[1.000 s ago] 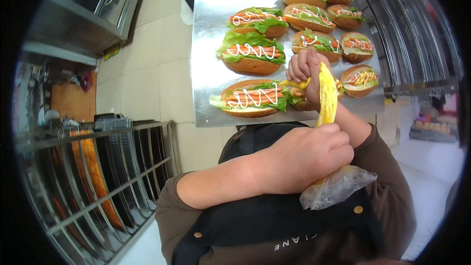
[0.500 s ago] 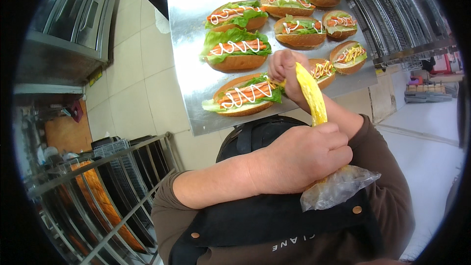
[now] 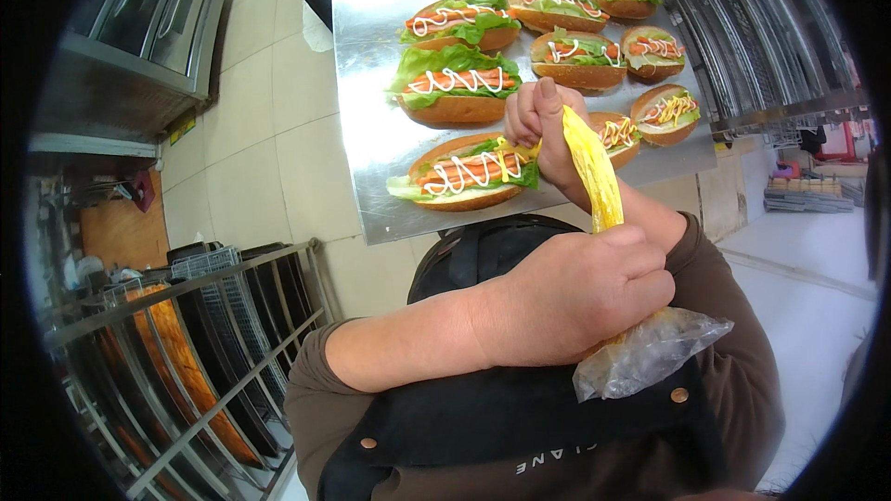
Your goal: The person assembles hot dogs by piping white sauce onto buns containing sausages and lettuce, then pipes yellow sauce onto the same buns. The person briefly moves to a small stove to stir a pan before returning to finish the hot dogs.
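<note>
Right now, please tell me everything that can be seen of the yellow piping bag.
The yellow piping bag looks like clear plastic with yellow filling. Its narrow, curved middle runs bare between two grips: the left hand holds its lower part, the right hand its upper part. Below the left hand, a crumpled, cloudy end juts out. Its tip, near a hot dog, is unclear.

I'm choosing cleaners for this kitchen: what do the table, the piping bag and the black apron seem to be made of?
Table: metal, probably stainless steel; smooth, silvery, with bright glare.
Piping bag: thin clear plastic, judging by its shiny, crinkled, see-through end; the yellow appears to be sauce inside.
Black apron: probably fabric; matte, draped across the body.
</note>
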A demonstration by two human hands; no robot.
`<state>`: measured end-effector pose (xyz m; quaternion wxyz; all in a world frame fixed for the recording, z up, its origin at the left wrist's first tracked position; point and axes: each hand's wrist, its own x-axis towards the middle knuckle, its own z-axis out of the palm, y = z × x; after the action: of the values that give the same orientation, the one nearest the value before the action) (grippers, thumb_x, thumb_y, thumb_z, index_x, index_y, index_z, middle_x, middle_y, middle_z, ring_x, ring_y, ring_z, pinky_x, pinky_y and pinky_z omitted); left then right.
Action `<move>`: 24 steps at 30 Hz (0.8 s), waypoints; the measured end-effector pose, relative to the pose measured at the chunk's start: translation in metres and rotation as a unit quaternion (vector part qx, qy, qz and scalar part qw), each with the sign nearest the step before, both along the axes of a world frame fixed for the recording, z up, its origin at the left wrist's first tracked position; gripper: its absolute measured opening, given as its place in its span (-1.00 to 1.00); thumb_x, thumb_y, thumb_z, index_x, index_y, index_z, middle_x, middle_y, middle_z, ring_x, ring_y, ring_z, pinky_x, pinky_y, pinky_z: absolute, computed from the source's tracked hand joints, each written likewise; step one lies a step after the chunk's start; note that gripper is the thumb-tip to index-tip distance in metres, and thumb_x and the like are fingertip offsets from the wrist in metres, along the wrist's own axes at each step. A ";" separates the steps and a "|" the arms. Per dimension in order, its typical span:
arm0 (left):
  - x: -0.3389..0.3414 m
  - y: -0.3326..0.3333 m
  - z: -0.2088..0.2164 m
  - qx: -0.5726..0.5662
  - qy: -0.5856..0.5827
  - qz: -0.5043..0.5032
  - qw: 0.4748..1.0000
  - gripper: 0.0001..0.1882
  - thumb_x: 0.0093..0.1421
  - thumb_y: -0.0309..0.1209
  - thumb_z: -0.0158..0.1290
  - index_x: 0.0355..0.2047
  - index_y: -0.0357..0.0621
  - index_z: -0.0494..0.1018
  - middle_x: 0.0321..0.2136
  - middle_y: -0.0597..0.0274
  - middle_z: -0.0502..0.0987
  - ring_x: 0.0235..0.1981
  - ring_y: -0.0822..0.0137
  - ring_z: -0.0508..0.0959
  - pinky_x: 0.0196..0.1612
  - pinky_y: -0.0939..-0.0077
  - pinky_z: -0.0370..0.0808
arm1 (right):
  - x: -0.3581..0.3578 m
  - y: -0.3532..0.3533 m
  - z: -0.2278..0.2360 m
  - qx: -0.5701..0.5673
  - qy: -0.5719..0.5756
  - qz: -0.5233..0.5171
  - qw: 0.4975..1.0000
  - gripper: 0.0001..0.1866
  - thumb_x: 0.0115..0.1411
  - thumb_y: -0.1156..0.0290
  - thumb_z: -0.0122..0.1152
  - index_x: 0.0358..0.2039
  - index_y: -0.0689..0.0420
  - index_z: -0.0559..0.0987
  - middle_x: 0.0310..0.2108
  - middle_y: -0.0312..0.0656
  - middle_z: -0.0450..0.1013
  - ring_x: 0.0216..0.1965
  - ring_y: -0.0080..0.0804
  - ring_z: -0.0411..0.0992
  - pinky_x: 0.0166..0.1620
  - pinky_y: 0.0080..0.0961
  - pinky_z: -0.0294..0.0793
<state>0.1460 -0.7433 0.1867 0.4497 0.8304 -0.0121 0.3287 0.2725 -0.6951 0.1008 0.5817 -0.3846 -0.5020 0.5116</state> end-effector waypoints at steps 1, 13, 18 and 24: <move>0.000 -0.001 0.000 -0.004 -0.003 -0.002 1.000 -0.82 -0.06 -0.45 0.08 -0.40 -0.11 0.36 -0.44 0.24 0.33 -0.35 0.21 0.43 -0.42 0.41 0.44 | -0.003 0.000 -0.001 -0.011 0.004 0.009 1.000 -0.43 0.43 -0.01 -0.30 -0.67 0.07 0.16 -0.74 -0.34 0.08 -0.68 -0.58 0.03 -0.55 -0.62 0.13; -0.007 0.002 0.002 0.001 -0.024 0.050 0.998 -0.85 -0.06 -0.47 0.06 -0.48 -0.14 0.32 -0.45 0.19 0.38 -0.32 0.18 0.45 -0.38 0.39 0.48 | -0.030 0.011 -0.006 -0.019 -0.006 0.053 0.998 -0.44 0.43 0.00 -0.26 -0.67 0.06 0.18 -0.73 -0.35 0.09 -0.67 -0.59 0.05 -0.55 -0.62 0.14; -0.010 0.002 0.002 -0.001 -0.024 0.047 0.999 -0.85 -0.07 -0.46 0.07 -0.48 -0.14 0.32 -0.45 0.18 0.38 -0.30 0.17 0.45 -0.36 0.39 0.48 | -0.039 0.006 -0.009 -0.022 0.015 0.118 0.993 -0.44 0.43 0.00 -0.28 -0.67 0.06 0.18 -0.71 -0.36 0.09 -0.66 -0.59 0.06 -0.54 -0.61 0.15; -0.012 0.003 0.001 -0.021 -0.042 0.060 0.997 -0.82 -0.05 -0.46 0.09 -0.40 -0.12 0.36 -0.47 0.24 0.34 -0.37 0.19 0.43 -0.38 0.39 0.44 | -0.050 0.008 -0.008 -0.017 0.021 0.085 0.996 -0.44 0.44 0.02 -0.29 -0.67 0.06 0.18 -0.73 -0.36 0.08 -0.68 -0.60 0.02 -0.57 -0.63 0.10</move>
<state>0.1341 -0.7406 0.1880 0.4460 0.8054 0.0260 0.3896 0.2229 -0.6871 0.0930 0.5397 -0.3396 -0.5117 0.5758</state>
